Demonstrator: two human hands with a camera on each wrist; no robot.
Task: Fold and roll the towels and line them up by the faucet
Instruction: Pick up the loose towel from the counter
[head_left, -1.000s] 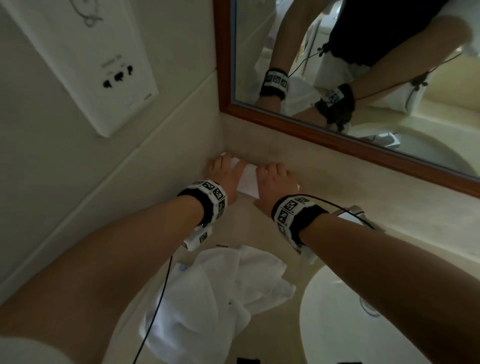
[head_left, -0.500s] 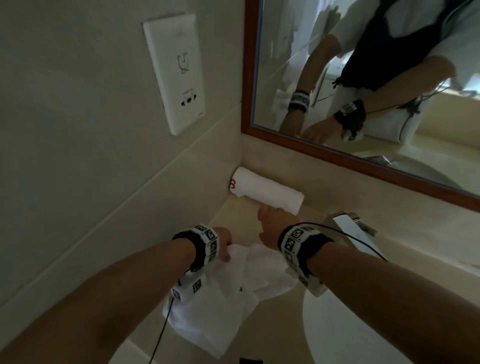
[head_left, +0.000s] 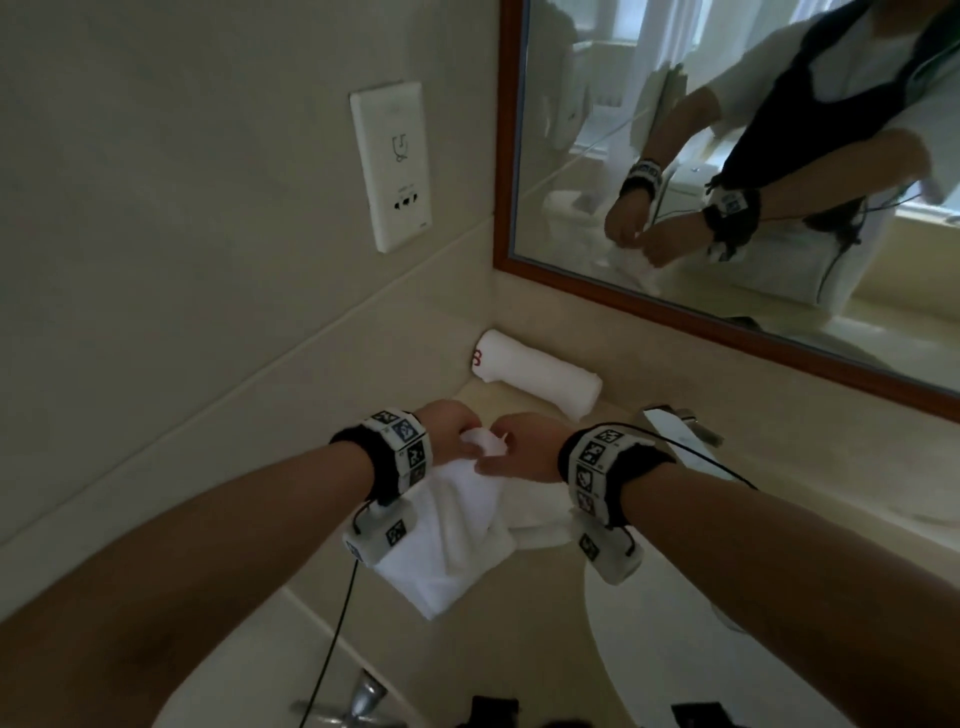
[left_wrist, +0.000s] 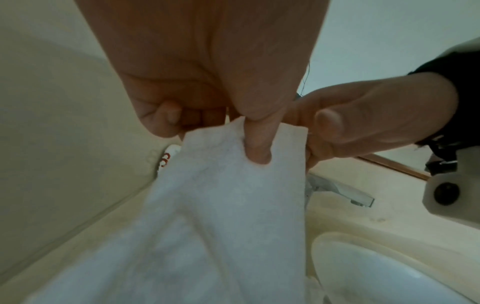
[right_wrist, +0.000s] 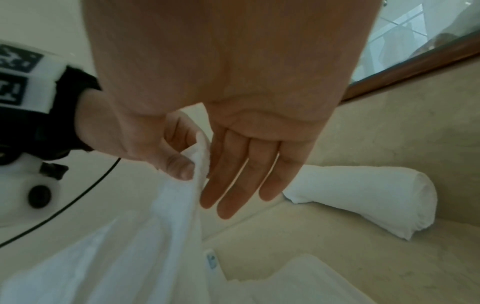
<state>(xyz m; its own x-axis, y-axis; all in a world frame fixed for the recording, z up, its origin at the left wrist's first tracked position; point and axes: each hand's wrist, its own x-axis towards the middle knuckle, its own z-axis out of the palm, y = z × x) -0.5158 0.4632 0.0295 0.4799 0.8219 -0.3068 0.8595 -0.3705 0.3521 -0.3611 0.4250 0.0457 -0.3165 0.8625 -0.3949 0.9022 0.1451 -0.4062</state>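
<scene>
Half a second back both hands were low over the crumpled cloth; now they have lifted the loose towel off the tabletop by its top edge, and it hangs between them in soft pleats. The left hand pinches that edge between thumb and curled fingers. The right hand nips the same hem between thumb and forefinger, its other three fingers hanging straight and loose.

I judge the towel light, limp terry, with no stiffness of its own: it sags wherever it is not held, so the corners are the places to take it, drawn apart to spread it flat before folding. The nap should grip the skin well and slip little.

Behind the hands, the rolled towel lies as a plump white cylinder against the back wall in the corner, red stitching at its left end, just left of the shiny metal faucet. The tabletop is smooth cream stone, with the pale basin curving in at the right.
</scene>
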